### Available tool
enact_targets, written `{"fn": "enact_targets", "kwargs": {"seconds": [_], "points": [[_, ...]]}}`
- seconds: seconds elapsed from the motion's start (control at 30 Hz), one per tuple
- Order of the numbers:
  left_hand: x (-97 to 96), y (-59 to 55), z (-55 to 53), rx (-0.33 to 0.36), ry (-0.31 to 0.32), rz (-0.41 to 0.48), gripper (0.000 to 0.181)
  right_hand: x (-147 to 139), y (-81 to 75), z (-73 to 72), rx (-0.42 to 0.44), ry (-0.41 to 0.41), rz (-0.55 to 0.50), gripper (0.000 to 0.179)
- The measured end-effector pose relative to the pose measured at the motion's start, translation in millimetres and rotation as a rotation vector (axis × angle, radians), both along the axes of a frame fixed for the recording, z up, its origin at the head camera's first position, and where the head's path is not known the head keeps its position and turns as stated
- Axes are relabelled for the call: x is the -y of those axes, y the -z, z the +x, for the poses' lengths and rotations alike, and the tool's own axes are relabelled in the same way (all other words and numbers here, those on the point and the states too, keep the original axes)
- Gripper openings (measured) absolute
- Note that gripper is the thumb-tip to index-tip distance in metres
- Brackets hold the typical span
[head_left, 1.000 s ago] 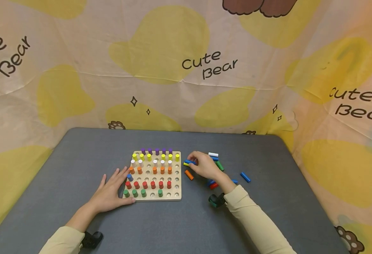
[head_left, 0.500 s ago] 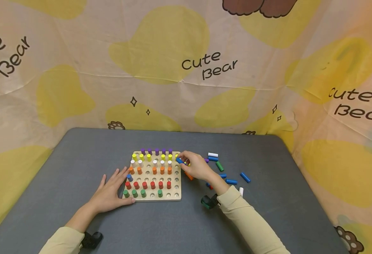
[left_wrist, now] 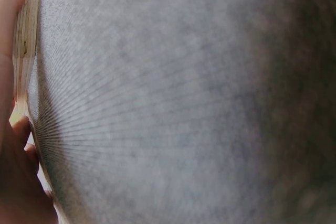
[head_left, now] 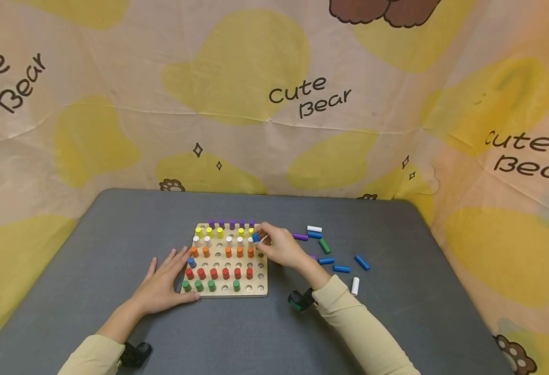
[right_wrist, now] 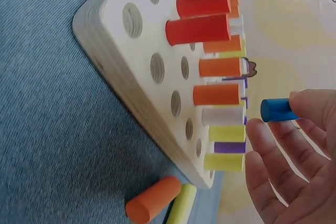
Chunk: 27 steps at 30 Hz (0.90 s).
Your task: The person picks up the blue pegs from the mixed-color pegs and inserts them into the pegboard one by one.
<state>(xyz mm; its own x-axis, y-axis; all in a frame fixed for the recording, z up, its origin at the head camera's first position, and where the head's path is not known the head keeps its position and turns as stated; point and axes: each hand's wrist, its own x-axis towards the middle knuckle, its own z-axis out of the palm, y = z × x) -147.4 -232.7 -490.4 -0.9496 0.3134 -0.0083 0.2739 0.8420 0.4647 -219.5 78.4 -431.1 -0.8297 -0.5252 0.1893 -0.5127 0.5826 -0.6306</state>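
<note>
A wooden pegboard (head_left: 244, 264) lies on the grey table with rows of purple, yellow, white, orange, red and green pegs standing in its holes. One blue peg (head_left: 191, 262) stands at the left end of a row. My right hand (head_left: 281, 247) pinches another blue peg (right_wrist: 278, 109) between thumb and fingers above the board's right side, clear of the holes. At the board's left edge, my left hand (head_left: 164, 286) rests with its fingers spread, the thumb at the near corner. In the left wrist view the thumb (left_wrist: 11, 3) lies against the board's wooden side.
Loose pegs lie right of the board: a green one (head_left: 324, 245), a purple one (head_left: 300, 237), a white one (head_left: 355, 286) and several blue ones. An orange peg (right_wrist: 153, 200) and a yellow peg (right_wrist: 181, 203) lie close by the board's edge. A printed cloth (head_left: 274, 104) hangs behind the table.
My right hand has moved left with the blue peg, from beside the board to above its right part. The peg has turned in the fingers. My left hand has stayed put.
</note>
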Motion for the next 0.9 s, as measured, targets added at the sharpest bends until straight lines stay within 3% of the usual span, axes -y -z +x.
{"fn": "enact_targets", "kwargs": {"seconds": [0.9], "points": [[0.2,0.7,0.2,-0.004,-0.002,-0.012,0.109,44.6,-2.3,10.6,0.092,-0.071,0.001,0.020]]}}
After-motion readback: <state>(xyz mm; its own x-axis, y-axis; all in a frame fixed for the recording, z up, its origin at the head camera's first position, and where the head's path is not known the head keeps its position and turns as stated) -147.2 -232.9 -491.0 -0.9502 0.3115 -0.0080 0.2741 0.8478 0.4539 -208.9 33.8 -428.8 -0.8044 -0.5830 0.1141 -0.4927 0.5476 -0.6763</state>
